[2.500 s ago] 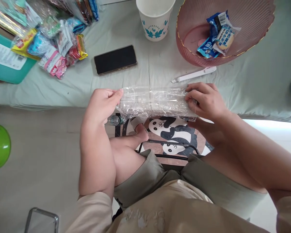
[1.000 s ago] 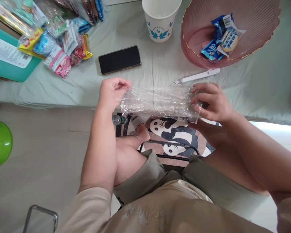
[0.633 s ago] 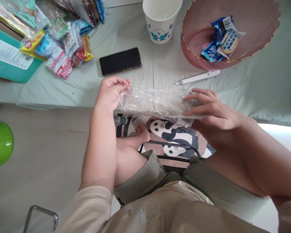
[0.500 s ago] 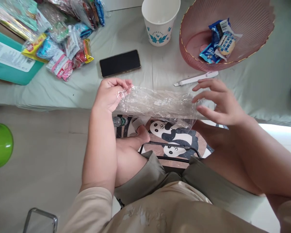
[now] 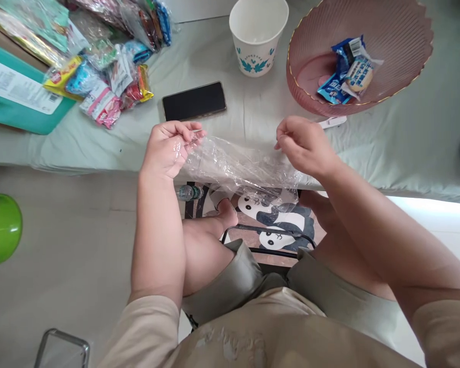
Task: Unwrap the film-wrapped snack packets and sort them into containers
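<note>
A crinkled clear plastic bag stretches between my two hands and droops over the table's front edge. My left hand pinches its left end, fingertips pressed together. At the right end, my right hand has its fingers curled in and closed on the bag's upper edge; the exact grip is partly hidden. Behind the right hand lies a white utility knife, mostly covered by that hand. A black phone rests just beyond my left hand.
A white paper cup and a pink ribbed bowl with several wrapped snacks stand at the back. Packaged snacks pile up at the left beside a teal box. Below the table edge are a bottle and a panda-patterned mat.
My right hand has moved left and closed its spread fingers on the bag, now covering most of the knife. My left hand keeps its pinch. The view has shifted slightly.
</note>
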`<state>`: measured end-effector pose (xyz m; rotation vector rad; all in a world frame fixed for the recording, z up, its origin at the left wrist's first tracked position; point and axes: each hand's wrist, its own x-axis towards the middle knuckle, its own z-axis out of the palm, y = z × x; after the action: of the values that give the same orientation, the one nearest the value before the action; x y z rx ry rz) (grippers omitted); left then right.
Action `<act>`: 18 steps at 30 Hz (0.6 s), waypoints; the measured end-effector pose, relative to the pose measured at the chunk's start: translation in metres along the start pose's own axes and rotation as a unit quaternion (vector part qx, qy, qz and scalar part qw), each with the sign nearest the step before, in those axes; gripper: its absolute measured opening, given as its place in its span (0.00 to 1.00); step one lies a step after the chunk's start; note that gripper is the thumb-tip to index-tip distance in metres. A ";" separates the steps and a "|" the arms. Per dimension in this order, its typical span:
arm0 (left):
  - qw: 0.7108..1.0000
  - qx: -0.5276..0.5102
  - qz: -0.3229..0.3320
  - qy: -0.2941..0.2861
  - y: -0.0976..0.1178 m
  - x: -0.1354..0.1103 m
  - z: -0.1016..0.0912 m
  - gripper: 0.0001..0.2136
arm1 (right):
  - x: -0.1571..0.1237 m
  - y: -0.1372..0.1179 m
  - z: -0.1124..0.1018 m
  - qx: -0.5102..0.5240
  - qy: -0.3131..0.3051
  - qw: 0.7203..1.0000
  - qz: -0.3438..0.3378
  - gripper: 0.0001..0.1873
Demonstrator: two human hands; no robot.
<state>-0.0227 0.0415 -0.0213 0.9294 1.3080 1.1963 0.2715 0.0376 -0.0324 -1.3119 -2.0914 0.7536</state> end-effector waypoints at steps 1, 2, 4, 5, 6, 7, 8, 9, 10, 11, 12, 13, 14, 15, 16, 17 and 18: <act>1.000 0.002 -0.002 0.001 0.000 0.001 0.001 0.16 | 0.000 0.001 0.003 0.008 0.000 1.000 0.003 0.09; 1.000 0.006 -0.006 -0.002 0.001 0.001 0.002 0.16 | 0.000 0.000 0.007 0.010 -0.010 1.000 0.004 0.13; 1.000 0.017 -0.010 -0.012 0.000 0.002 0.004 0.17 | 0.002 -0.002 0.015 -0.015 -0.050 0.999 0.005 0.19; 1.000 0.018 -0.008 -0.017 0.000 0.003 0.005 0.16 | 0.002 -0.004 0.017 -0.033 -0.071 0.997 0.010 0.16; 1.000 0.015 -0.004 -0.020 -0.001 0.004 0.005 0.16 | 0.003 -0.006 0.018 -0.042 -0.086 0.995 0.018 0.11; 1.000 0.009 0.005 -0.016 -0.002 0.005 0.005 0.14 | 0.003 -0.009 0.017 -0.039 -0.092 0.995 0.028 0.06; 1.000 0.000 0.015 -0.004 -0.003 0.006 0.004 0.12 | 0.003 -0.010 0.014 -0.023 -0.087 0.995 0.039 0.03; 0.999 -0.010 0.026 0.017 -0.004 0.008 0.003 0.10 | 0.002 -0.011 0.011 0.002 -0.074 0.996 0.051 0.04; 0.998 -0.021 0.035 0.044 -0.005 0.009 0.002 0.08 | 0.000 -0.010 0.006 0.034 -0.057 0.996 0.066 0.05; 0.996 -0.029 0.040 0.070 -0.006 0.011 0.002 0.07 | -0.002 -0.009 0.002 0.067 -0.040 0.993 0.087 0.06; 0.995 -0.034 0.039 0.087 -0.008 0.012 0.002 0.05 | -0.005 -0.008 -0.002 0.100 -0.026 0.988 0.114 0.06; 0.995 -0.032 0.030 0.090 -0.010 0.012 0.003 0.02 | -0.009 -0.006 -0.005 0.134 -0.015 0.980 0.146 0.06; 0.996 -0.023 0.017 0.080 -0.012 0.011 0.006 0.06 | -0.012 -0.004 -0.007 0.166 -0.007 0.970 0.177 0.06; 0.998 -0.008 0.003 0.060 -0.014 0.010 0.009 0.12 | -0.016 -0.002 -0.008 0.194 -0.001 0.959 0.205 0.06; 0.999 0.015 -0.005 0.033 -0.016 0.008 0.013 0.15 | -0.019 0.000 -0.009 0.214 0.003 0.951 0.225 0.07; 0.999 0.041 -0.008 0.007 -0.017 0.006 0.018 0.15 | -0.022 0.000 -0.010 0.227 0.007 0.945 0.236 0.08; 0.998 0.064 -0.004 -0.012 -0.018 0.004 0.022 0.13 | -0.025 0.001 -0.010 0.235 0.010 0.941 0.241 0.09</act>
<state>0.0002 0.0446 -0.0375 1.0260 1.3812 1.1014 0.2881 0.0169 -0.0299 -1.5429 -1.4398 1.3413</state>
